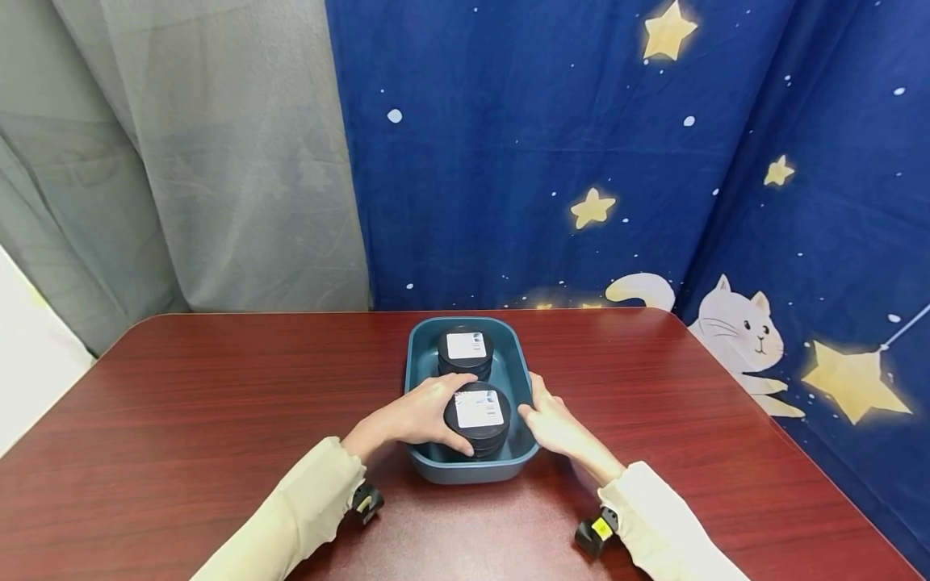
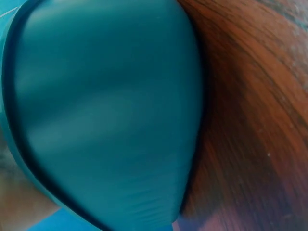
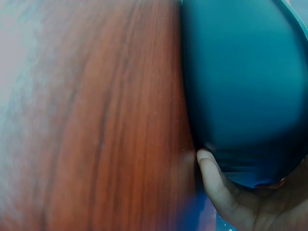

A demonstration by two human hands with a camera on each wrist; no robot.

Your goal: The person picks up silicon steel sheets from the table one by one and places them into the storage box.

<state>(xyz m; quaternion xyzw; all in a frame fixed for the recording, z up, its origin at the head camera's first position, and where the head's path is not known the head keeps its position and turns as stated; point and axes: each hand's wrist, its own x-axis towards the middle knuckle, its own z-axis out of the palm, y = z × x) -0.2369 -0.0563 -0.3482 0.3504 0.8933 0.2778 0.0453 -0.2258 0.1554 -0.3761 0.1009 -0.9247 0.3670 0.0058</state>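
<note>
A blue-green rectangular bin (image 1: 471, 474) stands on the table. Inside it are two black round containers with white labels, one behind the other. My left hand (image 1: 425, 410) reaches over the bin's left rim and grips the near round container (image 1: 501, 436), thumb at its front and fingers behind. Just beyond sits the far round container (image 1: 443, 361). On the bin's right side my right hand (image 1: 552, 421) holds the wall, its thumb by the rim. In the right wrist view a finger (image 3: 211, 180) touches the outer wall. The left wrist view mostly shows the bin's outside (image 2: 106, 110).
The reddish-brown wooden table (image 1: 218, 420) extends to both sides of the bin. Behind its far edge hang a grey curtain (image 1: 254, 161) and a blue curtain (image 1: 479, 202) with stars. A dark wrist camera (image 1: 366, 502) sits under the left sleeve, another (image 1: 597, 532) under the right.
</note>
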